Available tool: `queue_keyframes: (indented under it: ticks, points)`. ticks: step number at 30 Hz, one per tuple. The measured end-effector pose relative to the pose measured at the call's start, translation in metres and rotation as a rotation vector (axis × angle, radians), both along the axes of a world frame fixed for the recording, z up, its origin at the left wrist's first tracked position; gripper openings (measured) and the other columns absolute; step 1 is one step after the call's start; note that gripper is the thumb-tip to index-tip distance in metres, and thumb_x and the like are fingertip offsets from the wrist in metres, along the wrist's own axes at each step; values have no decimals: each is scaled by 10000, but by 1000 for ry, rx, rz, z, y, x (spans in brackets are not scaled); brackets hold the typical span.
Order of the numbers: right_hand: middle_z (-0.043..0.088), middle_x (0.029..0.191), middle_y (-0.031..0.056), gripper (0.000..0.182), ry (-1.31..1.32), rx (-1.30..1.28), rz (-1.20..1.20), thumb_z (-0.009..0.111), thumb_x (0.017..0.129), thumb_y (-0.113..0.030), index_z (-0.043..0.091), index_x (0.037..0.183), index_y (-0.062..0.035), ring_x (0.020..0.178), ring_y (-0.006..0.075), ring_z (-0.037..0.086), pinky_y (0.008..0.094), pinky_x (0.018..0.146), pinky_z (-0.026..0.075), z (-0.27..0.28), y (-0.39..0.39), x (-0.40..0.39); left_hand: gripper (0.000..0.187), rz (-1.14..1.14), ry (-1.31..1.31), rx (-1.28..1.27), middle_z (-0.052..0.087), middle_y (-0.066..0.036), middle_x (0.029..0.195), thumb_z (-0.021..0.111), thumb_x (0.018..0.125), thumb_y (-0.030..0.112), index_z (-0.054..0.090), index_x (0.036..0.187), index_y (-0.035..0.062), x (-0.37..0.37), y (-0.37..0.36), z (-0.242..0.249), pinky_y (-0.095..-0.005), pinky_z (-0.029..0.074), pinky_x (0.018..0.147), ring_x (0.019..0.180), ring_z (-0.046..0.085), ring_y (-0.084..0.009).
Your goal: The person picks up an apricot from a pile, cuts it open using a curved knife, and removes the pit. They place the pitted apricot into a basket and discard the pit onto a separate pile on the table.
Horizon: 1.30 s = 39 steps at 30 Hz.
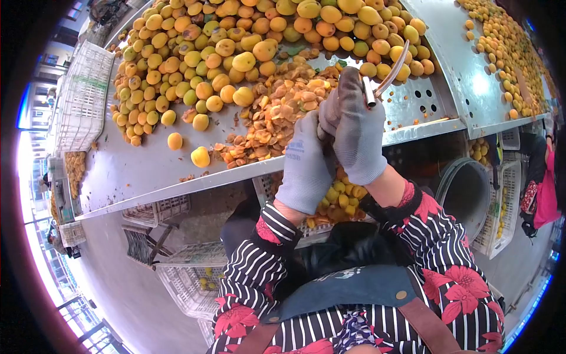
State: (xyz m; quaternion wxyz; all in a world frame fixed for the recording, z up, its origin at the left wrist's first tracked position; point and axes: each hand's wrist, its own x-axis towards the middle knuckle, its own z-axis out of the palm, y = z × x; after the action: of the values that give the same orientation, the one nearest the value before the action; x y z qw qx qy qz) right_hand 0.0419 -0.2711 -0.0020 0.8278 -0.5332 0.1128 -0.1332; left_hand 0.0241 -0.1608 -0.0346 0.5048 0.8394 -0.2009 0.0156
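Observation:
My left hand [306,162], in a grey glove, is closed and pressed against my right hand above the front edge of the metal table [141,177]. What its fingers hold is hidden. My right hand [355,127], also gloved, has its fingers wrapped round a tool with a metal tube and a curved blade [394,74] that points up and away. Just left of both hands is a pile of flattened orange fruit pieces [283,106]. Whole yellow-orange apricots [227,47] are heaped behind it.
A white crate [85,100] stands at the left. Below the table edge are apricots [339,197] near my lap, a round bin [466,192], a small stool [144,242] and more crates. At the right, a person in pink [545,192] is beside another fruit-covered table [486,88].

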Motion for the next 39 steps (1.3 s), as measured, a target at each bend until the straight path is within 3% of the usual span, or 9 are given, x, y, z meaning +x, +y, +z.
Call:
queue_keyframes:
  ticks: [6,8,16,21,23,25,29,36,39]
  points:
    - [384,551,-21,486,-38,156,37,526,1027,-421,437,653,-124,458,120,375,291,435,319,13,0,4,571,55,-86,146,537,-278,1217,643,818,-26,414,1341,-7,1,1,7,-458,498,891,1067,582,-462]
    - [232,554,-43,499,122,453,49,472,1032,-508,335,694,-166,455,109,259,280,428,277,25,-6,5,575,91,-109,95,542,-277,1224,649,821,-12,412,1344,-9,2,-1,8,-446,495,909,1094,579,-454]
    - [237,550,-37,535,-35,353,113,452,1027,-539,304,675,-164,441,114,273,292,420,336,26,-14,3,563,-52,273,-248,601,-157,1229,692,804,40,462,1317,7,7,8,12,-346,450,990,1182,587,-244]
    - [374,553,-14,503,-117,329,180,529,1013,-486,411,688,-120,469,119,395,287,445,378,15,-16,0,554,-77,285,-178,622,-180,1185,711,804,64,476,1305,31,6,9,15,-362,475,960,1146,621,-298]
    - [469,555,-10,488,-54,44,190,573,1000,-466,500,718,-74,495,97,466,276,461,372,10,-13,-4,564,-84,287,-115,629,-189,1168,722,802,70,472,1307,36,5,7,19,-369,485,945,1131,632,-320]
    - [526,557,-5,461,-49,56,195,612,988,-433,559,758,-37,502,80,496,267,469,366,14,-9,-7,612,-103,219,-128,637,-203,1147,746,794,72,442,1325,38,2,5,20,-381,504,910,1107,641,-364]
    - [497,565,-9,431,-37,54,240,598,998,-413,527,753,-66,476,98,472,273,447,350,15,-9,-5,731,-101,131,-115,635,-223,1169,757,771,54,352,1380,28,-2,-2,16,-392,515,891,1098,638,-400]
    - [227,574,-49,477,210,442,51,428,1052,-470,303,699,-175,482,110,287,278,435,286,18,-12,8,849,-44,33,38,619,-281,1138,690,768,30,236,1486,14,-4,-4,16,-428,517,899,1084,613,-465]
    - [191,575,-50,479,219,457,27,412,1061,-452,289,682,-186,479,124,271,290,441,302,12,-15,12,856,-31,259,-27,598,-277,1190,658,788,22,201,1512,15,-3,-2,16,-420,513,905,1075,632,-439]
